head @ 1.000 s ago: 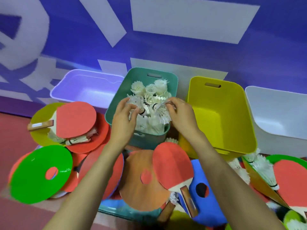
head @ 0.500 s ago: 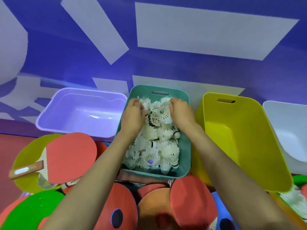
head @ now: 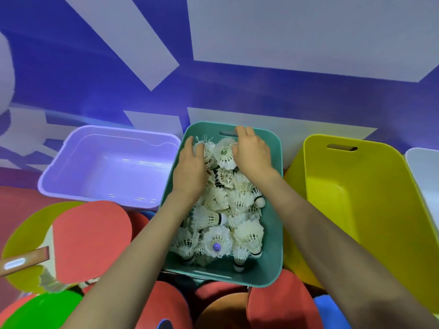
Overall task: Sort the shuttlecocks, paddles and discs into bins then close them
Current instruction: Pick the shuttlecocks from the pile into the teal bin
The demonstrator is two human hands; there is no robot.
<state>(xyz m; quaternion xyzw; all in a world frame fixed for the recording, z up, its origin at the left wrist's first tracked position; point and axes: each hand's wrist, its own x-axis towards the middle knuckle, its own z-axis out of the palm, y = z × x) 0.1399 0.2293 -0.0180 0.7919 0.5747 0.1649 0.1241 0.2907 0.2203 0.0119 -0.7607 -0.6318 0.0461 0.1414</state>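
Fingers [head: 191, 144] of both hands are held straight and close together, with nothing pinched.
Red paddle [head: 92, 238]: laid on a yellow-green disc [head: 26, 233], near left.
Lavender bin [head: 107, 162]: set behind these.
Left hand [head: 190, 173]: pressed on shuttlecocks [head: 223, 224] heaped in teal bin [head: 273, 233], far end.
Right hand [head: 253, 159]: laid over the same heap, fingertips at far wall.
Yellow bin [head: 356, 210]: placed just right of teal bin.

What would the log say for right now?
left hand: on shuttlecocks | right hand: on shuttlecocks | where: teal bin | purple bin, yellow bin: open
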